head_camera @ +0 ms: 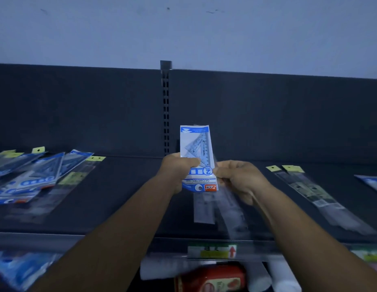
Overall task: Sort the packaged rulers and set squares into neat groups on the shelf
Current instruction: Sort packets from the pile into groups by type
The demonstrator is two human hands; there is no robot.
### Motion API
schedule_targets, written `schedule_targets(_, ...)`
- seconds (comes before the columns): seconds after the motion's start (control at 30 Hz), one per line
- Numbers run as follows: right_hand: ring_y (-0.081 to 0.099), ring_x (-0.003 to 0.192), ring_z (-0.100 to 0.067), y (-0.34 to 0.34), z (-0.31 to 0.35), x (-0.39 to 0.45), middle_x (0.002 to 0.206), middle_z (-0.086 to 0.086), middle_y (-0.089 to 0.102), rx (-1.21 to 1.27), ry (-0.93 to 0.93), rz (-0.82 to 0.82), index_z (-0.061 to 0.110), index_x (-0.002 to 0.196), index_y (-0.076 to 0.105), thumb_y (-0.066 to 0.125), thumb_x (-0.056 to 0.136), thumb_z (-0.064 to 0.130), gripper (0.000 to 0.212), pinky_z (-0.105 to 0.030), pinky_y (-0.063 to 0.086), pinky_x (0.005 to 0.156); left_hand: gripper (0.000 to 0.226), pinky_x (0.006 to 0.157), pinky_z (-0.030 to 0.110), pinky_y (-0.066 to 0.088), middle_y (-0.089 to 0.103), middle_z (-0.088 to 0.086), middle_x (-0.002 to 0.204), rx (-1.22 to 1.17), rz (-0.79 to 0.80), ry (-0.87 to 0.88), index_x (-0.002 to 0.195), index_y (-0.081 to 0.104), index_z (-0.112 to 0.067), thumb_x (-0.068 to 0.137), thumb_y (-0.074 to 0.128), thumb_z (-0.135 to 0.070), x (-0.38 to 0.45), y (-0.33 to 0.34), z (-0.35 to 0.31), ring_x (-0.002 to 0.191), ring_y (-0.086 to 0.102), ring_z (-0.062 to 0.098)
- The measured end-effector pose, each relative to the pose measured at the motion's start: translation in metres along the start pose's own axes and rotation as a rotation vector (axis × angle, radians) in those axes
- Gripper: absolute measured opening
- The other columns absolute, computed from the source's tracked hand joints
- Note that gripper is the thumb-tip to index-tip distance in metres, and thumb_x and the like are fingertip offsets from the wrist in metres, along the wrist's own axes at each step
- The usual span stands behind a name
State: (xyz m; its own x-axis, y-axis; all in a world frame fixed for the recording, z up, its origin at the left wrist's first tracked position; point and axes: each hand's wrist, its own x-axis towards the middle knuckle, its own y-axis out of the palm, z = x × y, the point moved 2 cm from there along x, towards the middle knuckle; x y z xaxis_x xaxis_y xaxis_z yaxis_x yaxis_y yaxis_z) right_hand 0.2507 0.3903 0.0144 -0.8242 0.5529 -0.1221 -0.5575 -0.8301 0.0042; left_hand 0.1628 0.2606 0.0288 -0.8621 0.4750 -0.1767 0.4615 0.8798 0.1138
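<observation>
The dark shelf (124, 197) runs across the whole view, backed by a dark panel with a slotted upright (166, 114) at its middle, and everything else sits in relation to that shelf. On the shelf's left part lies a loose, overlapping heap of blue-and-white set square packs (34, 175), with yellow-tabbed clear ruler sleeves (78, 178) mixed in at the heap's right edge. On the shelf's right part lie two long packaged rulers (316, 192) side by side with yellow hang tabs at their far ends, and a blue-edged pack (373, 183) is cut off at the frame's right border. Above the shelf's middle, both forearms reach in. The left hand (177, 169) is curled around the left side of a set square pack (198, 159), thumb across its front; the pack stands upright and upside down, clear of the shelf surface. The right hand (240, 178) pinches the pack's right edge and also grips clear ruler packs (217, 207) that hang down behind it toward the shelf's front edge. On that front edge sits a price label (211, 250) with a red arrow, and below the shelf a red-labelled item (210, 280) shows blurred.
</observation>
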Motion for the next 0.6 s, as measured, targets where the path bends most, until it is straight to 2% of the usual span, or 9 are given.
schedule_targets(0.1,0.056,0.052,-0.018,-0.007,-0.003,0.005,0.075,-0.018,0.066,0.044,0.009,-0.024,-0.003,0.092,0.066,0.061,0.087,-0.004,0.007,-0.024,0.052,0.049,0.023,0.061,0.037,0.058,0.069,0.019,0.092,-0.029,-0.047,-0.001,0.107,0.063,0.000,0.084,0.067,0.002,-0.001,0.002,0.004,0.068,0.067,0.028)
schedule_targets(0.27,0.046,0.043,-0.016,-0.007,-0.005,0.013,0.062,-0.011,0.053,-0.109,-0.019,-0.131,0.008,0.082,0.052,0.054,0.086,-0.012,0.020,-0.017,0.041,0.037,0.020,0.047,0.031,0.057,0.068,0.015,0.084,-0.028,-0.160,-0.007,0.103,0.063,-0.001,0.083,0.066,0.003,0.002,-0.015,0.009,0.064,0.066,0.025)
schedule_targets(0.33,0.051,0.051,-0.018,-0.009,-0.008,0.019,0.068,-0.010,0.057,-0.238,-0.037,-0.179,0.011,0.082,0.053,0.056,0.086,-0.004,0.015,-0.018,0.044,0.043,0.022,0.047,0.031,0.056,0.069,0.016,0.086,-0.026,-0.166,-0.015,0.105,0.063,-0.001,0.083,0.067,0.003,0.004,-0.021,0.010,0.065,0.067,0.025)
schedule_targets(0.4,0.058,0.068,-0.021,-0.010,-0.008,0.024,0.080,-0.005,0.063,-0.459,-0.110,-0.240,0.015,0.087,0.059,0.061,0.085,0.010,0.005,-0.024,0.046,0.061,0.023,0.045,0.030,0.055,0.070,0.015,0.088,-0.019,-0.151,-0.024,0.106,0.064,-0.002,0.083,0.067,0.002,0.006,-0.024,0.010,0.066,0.067,0.024)
schedule_targets(0.47,0.059,0.082,-0.019,-0.005,-0.004,0.024,0.089,0.000,0.064,-0.614,-0.197,-0.244,0.017,0.094,0.063,0.063,0.086,0.022,0.009,-0.025,0.044,0.072,0.026,0.051,0.032,0.056,0.071,0.014,0.090,-0.015,-0.122,-0.031,0.109,0.064,-0.003,0.083,0.067,0.002,0.009,-0.023,0.010,0.069,0.068,0.025)
schedule_targets(0.53,0.057,0.077,-0.015,0.004,0.000,0.024,0.085,0.002,0.065,-0.596,-0.237,-0.188,0.017,0.089,0.065,0.061,0.088,0.026,0.010,-0.025,0.044,0.071,0.028,0.057,0.034,0.056,0.071,0.015,0.095,-0.009,-0.089,-0.039,0.111,0.063,-0.004,0.083,0.067,0.002,0.013,-0.019,0.011,0.074,0.069,0.027)
schedule_targets(0.6,0.057,0.067,-0.014,0.014,0.002,0.022,0.077,-0.001,0.066,-0.470,-0.176,-0.114,0.014,0.082,0.064,0.059,0.090,0.023,0.013,-0.026,0.046,0.063,0.028,0.056,0.034,0.056,0.071,0.015,0.097,0.009,-0.047,-0.048,0.111,0.063,-0.006,0.084,0.066,0.001,0.013,-0.014,0.010,0.077,0.070,0.027)
